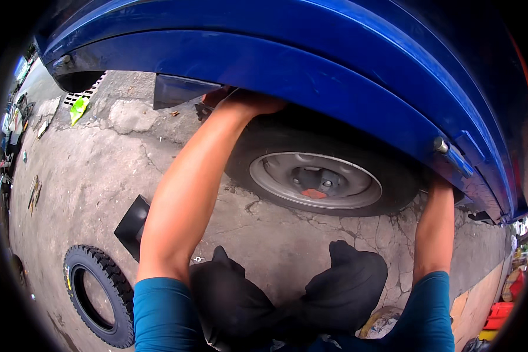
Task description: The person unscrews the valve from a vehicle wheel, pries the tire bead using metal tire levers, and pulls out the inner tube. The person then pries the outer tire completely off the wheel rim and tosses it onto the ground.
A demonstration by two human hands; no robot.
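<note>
A vehicle's blue body panel (234, 58) curves across the top. Beneath its lower edge stands a wheel with a black tyre (240, 155) and a grey steel rim (364, 182). My left hand (257, 104) reaches up under the panel at the wheel's left side, its fingers hidden. At the wheel's right side my right hand (442, 185) goes behind the panel's edge; only the wrist area shows. What either hand touches cannot be seen. Close to my left hand hang a dark flat flap (182, 92) and a dark bracket (203, 111).
A loose black tyre (123, 299) lies on the cracked concrete at lower left. Near my left elbow is a black flat piece (132, 226). A yellow-green bag (78, 110) lies by a drain grate (83, 91). Red objects (498, 315) stand at lower right.
</note>
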